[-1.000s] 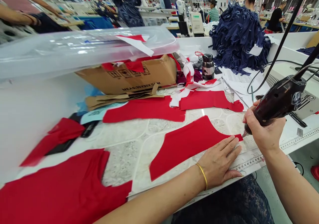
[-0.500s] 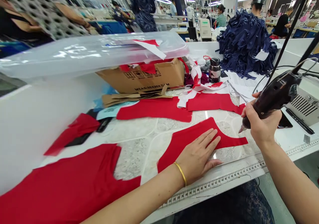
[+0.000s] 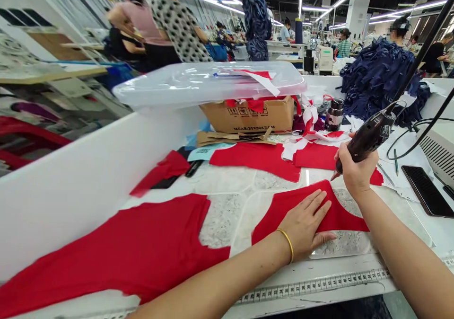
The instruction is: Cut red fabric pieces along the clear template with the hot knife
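White bench (image 3: 319, 281), crowded, marble-patterned sheet on top. Far beyond the fingers: cardboard box (image 3: 248, 116) with a clear plastic tub (image 3: 209, 84) resting across it. Up past the right fingers, a heap of navy fabric strips (image 3: 379, 80); nearer them, a steel flask (image 3: 334, 114). Well left of the left fingers, a large red panel (image 3: 106, 248).

Left hand (image 3: 305, 229), gold bangle (image 3: 286, 244) at the wrist: fingers (image 3: 317, 204) spread flat and open, pressing down on a curved red fabric piece (image 3: 342, 222), gripping nothing. The piece lies under and just right of them.

Right hand (image 3: 356, 174): fingers (image 3: 341, 154) curled closed around a corded handheld rotary tool (image 3: 369, 137), its tip just beside the piece's upper edge.
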### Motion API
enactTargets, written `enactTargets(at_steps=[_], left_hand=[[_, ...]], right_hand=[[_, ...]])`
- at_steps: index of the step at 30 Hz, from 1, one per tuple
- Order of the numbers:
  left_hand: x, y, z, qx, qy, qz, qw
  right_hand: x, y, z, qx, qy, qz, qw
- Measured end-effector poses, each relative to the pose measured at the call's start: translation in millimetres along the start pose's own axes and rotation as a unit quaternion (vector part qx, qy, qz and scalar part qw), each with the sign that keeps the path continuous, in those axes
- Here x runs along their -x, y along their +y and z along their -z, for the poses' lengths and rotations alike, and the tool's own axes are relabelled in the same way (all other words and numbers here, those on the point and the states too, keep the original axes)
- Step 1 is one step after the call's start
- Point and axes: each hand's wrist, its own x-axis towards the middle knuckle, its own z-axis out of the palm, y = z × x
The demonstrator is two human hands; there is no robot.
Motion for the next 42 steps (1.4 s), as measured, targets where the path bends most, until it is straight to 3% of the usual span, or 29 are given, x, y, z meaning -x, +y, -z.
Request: enactTargets(at_steps=[28, 34, 42], left_hand=[[-1.5, 6.9, 3.6, 0.018, -0.014, 0.007, 1.000], [24.8, 24.6, 18.9, -0.002, 0.009, -0.007, 1.000], [67.6, 34.0, 0.5, -0.028, 0.048, 0.048, 0.997]], right_hand=[[4.4, 7.3, -8.3, 0.031, 0.015, -0.003, 0.999], [4.2, -16.9, -3.9, -0.053, 0.026, -0.008, 0.998], [30.4, -49.8, -4.7, -0.095, -0.042, -0.051, 0.993]])
